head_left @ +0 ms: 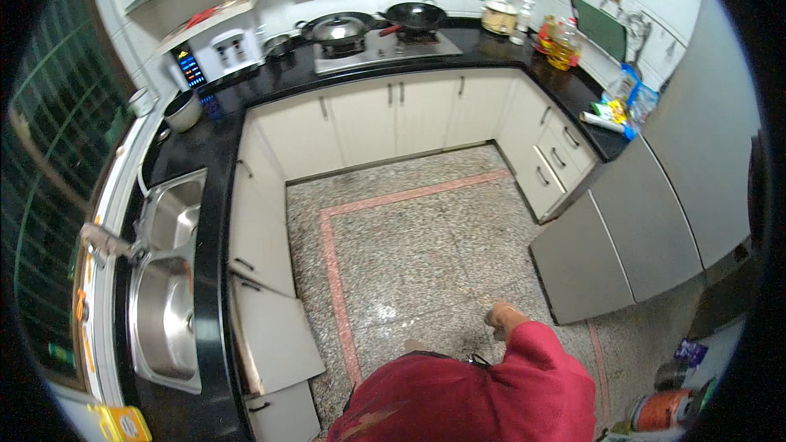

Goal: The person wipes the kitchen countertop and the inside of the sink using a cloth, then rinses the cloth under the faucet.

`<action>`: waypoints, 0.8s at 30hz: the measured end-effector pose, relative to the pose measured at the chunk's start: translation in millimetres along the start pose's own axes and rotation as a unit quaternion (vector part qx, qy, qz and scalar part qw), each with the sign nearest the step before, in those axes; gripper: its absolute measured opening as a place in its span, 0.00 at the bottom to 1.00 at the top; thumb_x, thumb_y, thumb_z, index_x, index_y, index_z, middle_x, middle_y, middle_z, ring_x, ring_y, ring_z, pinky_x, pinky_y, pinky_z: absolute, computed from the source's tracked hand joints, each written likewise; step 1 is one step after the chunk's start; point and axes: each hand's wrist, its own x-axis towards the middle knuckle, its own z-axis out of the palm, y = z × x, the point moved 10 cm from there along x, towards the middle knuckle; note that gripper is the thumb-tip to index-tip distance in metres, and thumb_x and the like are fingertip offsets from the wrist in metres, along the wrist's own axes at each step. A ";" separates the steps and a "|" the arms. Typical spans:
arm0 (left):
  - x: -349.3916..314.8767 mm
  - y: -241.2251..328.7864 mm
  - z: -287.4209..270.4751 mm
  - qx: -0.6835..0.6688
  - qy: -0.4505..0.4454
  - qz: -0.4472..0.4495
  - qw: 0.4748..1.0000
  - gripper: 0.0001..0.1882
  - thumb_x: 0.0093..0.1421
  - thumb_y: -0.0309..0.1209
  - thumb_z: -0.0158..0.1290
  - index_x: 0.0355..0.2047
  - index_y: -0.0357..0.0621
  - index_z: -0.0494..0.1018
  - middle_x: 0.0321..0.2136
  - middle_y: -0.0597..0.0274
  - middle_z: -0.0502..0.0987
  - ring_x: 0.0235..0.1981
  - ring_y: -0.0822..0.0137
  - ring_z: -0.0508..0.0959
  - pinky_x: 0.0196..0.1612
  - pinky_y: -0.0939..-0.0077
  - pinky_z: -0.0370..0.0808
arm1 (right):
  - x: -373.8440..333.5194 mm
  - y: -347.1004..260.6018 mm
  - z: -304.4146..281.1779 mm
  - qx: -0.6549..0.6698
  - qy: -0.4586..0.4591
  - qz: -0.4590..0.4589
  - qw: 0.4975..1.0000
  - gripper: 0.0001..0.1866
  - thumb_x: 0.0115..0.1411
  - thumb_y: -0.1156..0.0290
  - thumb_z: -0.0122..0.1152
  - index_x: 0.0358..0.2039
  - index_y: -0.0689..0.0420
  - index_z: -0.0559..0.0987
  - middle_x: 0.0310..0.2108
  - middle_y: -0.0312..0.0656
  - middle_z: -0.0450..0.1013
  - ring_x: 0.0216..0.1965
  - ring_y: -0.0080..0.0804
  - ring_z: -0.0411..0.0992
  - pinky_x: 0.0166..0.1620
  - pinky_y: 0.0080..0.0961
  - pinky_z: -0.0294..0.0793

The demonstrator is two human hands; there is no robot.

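My right hand (pixel 501 319) hangs over the speckled floor (pixel 417 254) in front of my red sleeve. It is small in the picture and its fingers point down, mostly hidden, so I cannot make out whether they hold anything. It touches no counter or cabinet. The grey refrigerator (pixel 583 254) stands nearest to it, on the right. My left hand is out of sight. Below, red clothing (pixel 458 397) covers the lower middle of the view.
Black counter (pixel 278 86) runs round the kitchen. A double steel sink (pixel 168 311) is at left, above a cabinet front (pixel 278 336) standing out. At the back, a lidded pan (pixel 338 30) and a wok (pixel 416 16) sit on the stove; oil bottles (pixel 563 49) stand right.
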 end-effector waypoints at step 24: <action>68.5 143.7 66.0 0.040 -0.098 0.026 0.994 0.10 0.67 0.33 0.51 0.34 0.38 0.76 0.24 0.63 0.77 0.22 0.69 0.77 0.25 0.79 0.74 | 77.3 -19.6 -22.8 0.107 0.039 -0.117 0.987 0.22 0.50 0.71 0.50 0.45 0.44 0.84 0.41 0.41 0.81 0.43 0.42 0.79 0.48 0.32 0.76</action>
